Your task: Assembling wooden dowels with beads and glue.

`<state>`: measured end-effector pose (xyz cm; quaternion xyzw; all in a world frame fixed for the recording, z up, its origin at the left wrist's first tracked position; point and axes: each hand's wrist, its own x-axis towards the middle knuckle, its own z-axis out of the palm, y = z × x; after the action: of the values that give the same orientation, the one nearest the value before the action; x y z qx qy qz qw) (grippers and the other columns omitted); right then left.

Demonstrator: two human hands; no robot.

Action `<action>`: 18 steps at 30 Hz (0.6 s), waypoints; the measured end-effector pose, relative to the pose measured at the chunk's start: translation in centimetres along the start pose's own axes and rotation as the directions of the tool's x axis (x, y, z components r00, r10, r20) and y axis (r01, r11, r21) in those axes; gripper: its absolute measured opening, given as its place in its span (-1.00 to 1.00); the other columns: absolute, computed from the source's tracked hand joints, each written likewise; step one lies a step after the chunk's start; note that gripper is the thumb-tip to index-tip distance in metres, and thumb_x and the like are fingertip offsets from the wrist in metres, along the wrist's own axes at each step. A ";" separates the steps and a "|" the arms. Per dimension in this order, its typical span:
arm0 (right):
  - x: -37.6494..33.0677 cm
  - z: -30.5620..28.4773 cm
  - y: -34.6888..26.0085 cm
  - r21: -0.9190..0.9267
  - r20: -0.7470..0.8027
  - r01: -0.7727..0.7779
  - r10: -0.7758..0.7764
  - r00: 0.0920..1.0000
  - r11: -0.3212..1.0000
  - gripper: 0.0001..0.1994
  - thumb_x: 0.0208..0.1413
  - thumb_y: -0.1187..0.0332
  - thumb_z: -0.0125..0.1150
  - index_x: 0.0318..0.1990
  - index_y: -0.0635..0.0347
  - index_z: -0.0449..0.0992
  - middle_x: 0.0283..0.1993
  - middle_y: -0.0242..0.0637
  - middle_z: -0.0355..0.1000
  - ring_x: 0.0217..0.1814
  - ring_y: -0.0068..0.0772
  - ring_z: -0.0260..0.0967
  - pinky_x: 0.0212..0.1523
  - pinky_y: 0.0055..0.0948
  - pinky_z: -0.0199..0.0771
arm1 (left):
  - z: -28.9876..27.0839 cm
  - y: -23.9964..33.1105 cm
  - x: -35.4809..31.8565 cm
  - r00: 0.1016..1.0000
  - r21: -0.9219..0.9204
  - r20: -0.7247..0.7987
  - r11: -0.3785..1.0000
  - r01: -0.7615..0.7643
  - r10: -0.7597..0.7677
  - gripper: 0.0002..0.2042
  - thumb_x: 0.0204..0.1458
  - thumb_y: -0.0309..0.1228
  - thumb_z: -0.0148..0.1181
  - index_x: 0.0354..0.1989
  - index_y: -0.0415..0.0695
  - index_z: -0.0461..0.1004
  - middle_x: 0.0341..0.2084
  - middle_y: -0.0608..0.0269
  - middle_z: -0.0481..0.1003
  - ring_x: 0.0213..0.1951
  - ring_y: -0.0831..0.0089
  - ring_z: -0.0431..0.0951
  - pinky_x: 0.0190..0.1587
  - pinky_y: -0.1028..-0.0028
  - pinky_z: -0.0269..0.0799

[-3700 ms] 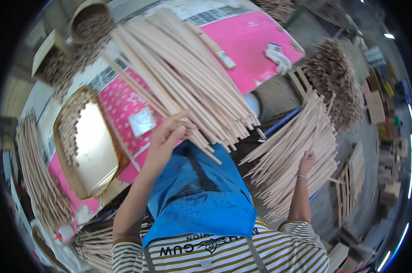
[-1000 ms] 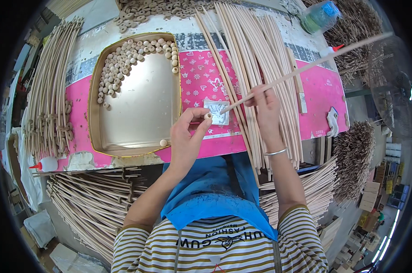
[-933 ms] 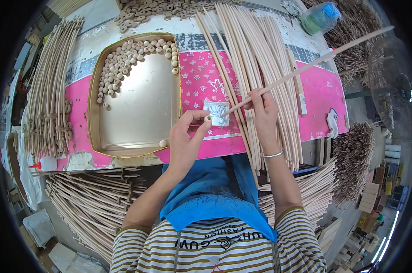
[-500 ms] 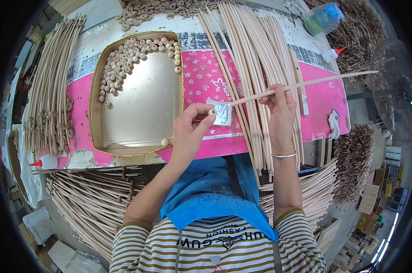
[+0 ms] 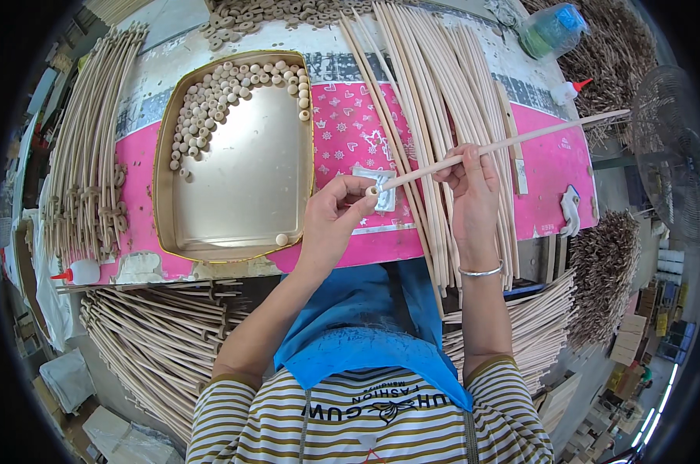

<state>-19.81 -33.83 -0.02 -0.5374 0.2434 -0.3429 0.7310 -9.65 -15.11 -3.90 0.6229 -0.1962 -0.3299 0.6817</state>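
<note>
Between thumb and fingers, my left hand [image 5: 340, 214] pinches a small wooden bead [image 5: 373, 191] with its hole showing. My right hand [image 5: 473, 185] grips a long thin wooden stick [image 5: 535, 138], which slants up to the right. The stick's left end is close by the bead, with some white on its tip; whether they touch I cannot tell. Below them on the table lies a small white square [image 5: 386, 203] smeared with white paste. To the left, a shallow gold-rimmed tin tray [image 5: 241, 178] holds many wooden beads [image 5: 203, 108], and one lone bead [image 5: 282, 240] sits near its front corner.
Loose sticks [image 5: 442, 100] lie right of the paste. A bundle of ringed sticks [image 5: 87, 155] is at the left, with wooden rings [image 5: 249, 17] at the back. Glue bottles [image 5: 83, 271] with red tips, a clear jar [image 5: 551, 32] and a fan [image 5: 667, 155] stand around.
The stick's left end has moved left and down off the paste to the bead. My left hand has shifted slightly right, bringing the bead toward it.
</note>
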 end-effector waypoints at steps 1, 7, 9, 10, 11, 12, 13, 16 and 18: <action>-0.1 0.1 0.0 0.003 0.009 -0.007 0.007 1.000 1.000 -0.74 0.42 0.22 0.02 -0.21 0.22 0.48 -0.38 -0.34 0.49 -0.38 -0.60 0.47 -0.27 -0.54 0.58 | 0.0 0.0 0.0 1.000 -0.030 0.001 1.000 -0.004 0.004 -0.83 0.18 -0.49 0.25 -0.09 -0.28 0.54 -0.34 0.30 0.58 -0.29 0.63 0.55 -0.19 0.56 0.50; -0.3 -0.1 0.7 0.006 0.007 -0.031 0.031 1.000 1.000 -0.75 0.43 0.23 0.00 -0.21 0.22 0.47 -0.34 -0.34 0.48 -0.35 -0.61 0.46 -0.25 -0.54 0.58 | 0.3 0.2 -0.3 1.000 -0.104 0.007 0.994 -0.019 0.020 -0.81 0.18 -0.50 0.26 -0.08 -0.29 0.53 -0.34 0.31 0.57 -0.29 0.63 0.55 -0.21 0.57 0.50; -0.3 -0.2 0.8 0.002 0.015 -0.031 0.031 0.999 1.000 -0.75 0.43 0.23 0.00 -0.21 0.22 0.47 -0.33 -0.34 0.48 -0.35 -0.61 0.46 -0.25 -0.54 0.57 | 0.3 0.2 -0.4 1.000 -0.120 0.005 0.993 -0.021 0.022 -0.82 0.18 -0.50 0.26 -0.08 -0.28 0.53 -0.34 0.31 0.57 -0.30 0.64 0.54 -0.21 0.58 0.49; -0.3 -0.3 0.8 -0.001 0.023 -0.030 0.030 0.999 1.000 -0.74 0.43 0.23 0.00 -0.21 0.22 0.47 -0.32 -0.34 0.48 -0.35 -0.61 0.45 -0.25 -0.54 0.57 | 0.3 0.2 -0.5 1.000 -0.117 0.015 0.993 -0.016 0.018 -0.82 0.18 -0.50 0.26 -0.08 -0.28 0.53 -0.35 0.32 0.57 -0.30 0.64 0.53 -0.21 0.58 0.49; -0.3 -0.3 0.9 -0.001 0.022 -0.031 0.031 0.999 1.000 -0.74 0.43 0.23 0.00 -0.21 0.22 0.47 -0.32 -0.34 0.48 -0.35 -0.61 0.45 -0.25 -0.54 0.57 | 0.3 0.2 -0.5 1.000 -0.114 0.025 0.993 -0.011 0.014 -0.82 0.18 -0.50 0.26 -0.08 -0.28 0.53 -0.35 0.32 0.57 -0.31 0.65 0.53 -0.22 0.59 0.49; -0.3 -0.3 0.9 -0.015 0.018 -0.026 0.026 1.000 1.000 -0.74 0.43 0.23 0.00 -0.21 0.22 0.47 -0.33 -0.34 0.48 -0.35 -0.61 0.45 -0.26 -0.54 0.56 | 0.3 0.2 -0.5 1.000 -0.114 0.025 0.993 -0.010 0.013 -0.82 0.18 -0.50 0.26 -0.08 -0.28 0.53 -0.35 0.32 0.57 -0.31 0.65 0.53 -0.22 0.59 0.49; -0.3 -0.4 0.9 -0.029 0.013 -0.021 0.021 1.000 0.999 -0.74 0.43 0.22 -0.01 -0.21 0.22 0.46 -0.33 -0.34 0.47 -0.35 -0.61 0.45 -0.26 -0.55 0.56 | 0.3 0.3 -0.6 1.000 -0.111 0.022 0.994 -0.008 0.011 -0.83 0.18 -0.50 0.26 -0.10 -0.28 0.53 -0.36 0.32 0.57 -0.31 0.66 0.52 -0.22 0.59 0.48; -0.5 -0.3 0.8 -0.049 0.026 0.005 -0.003 1.000 0.999 -0.73 0.43 0.21 0.00 -0.22 0.22 0.46 -0.33 -0.34 0.47 -0.35 -0.61 0.44 -0.26 -0.55 0.54 | 0.3 0.5 -0.7 1.000 -0.078 0.013 0.997 -0.003 0.004 -0.85 0.18 -0.50 0.26 -0.12 -0.28 0.54 -0.37 0.33 0.57 -0.33 0.67 0.52 -0.23 0.60 0.48; -0.7 -0.1 0.6 -0.071 0.015 0.016 -0.015 1.000 0.997 -0.73 0.43 0.21 0.00 -0.22 0.22 0.46 -0.34 -0.34 0.47 -0.35 -0.61 0.44 -0.26 -0.54 0.53 | 0.4 0.5 -0.7 1.000 -0.052 0.010 0.999 0.002 -0.002 -0.85 0.18 -0.49 0.26 -0.13 -0.28 0.55 -0.38 0.33 0.57 -0.33 0.67 0.52 -0.24 0.60 0.48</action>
<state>-20.17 -33.23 -0.58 -0.5675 0.2460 -0.3359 0.7104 -10.33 -14.88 -3.25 0.6035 -0.1905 -0.3388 0.6962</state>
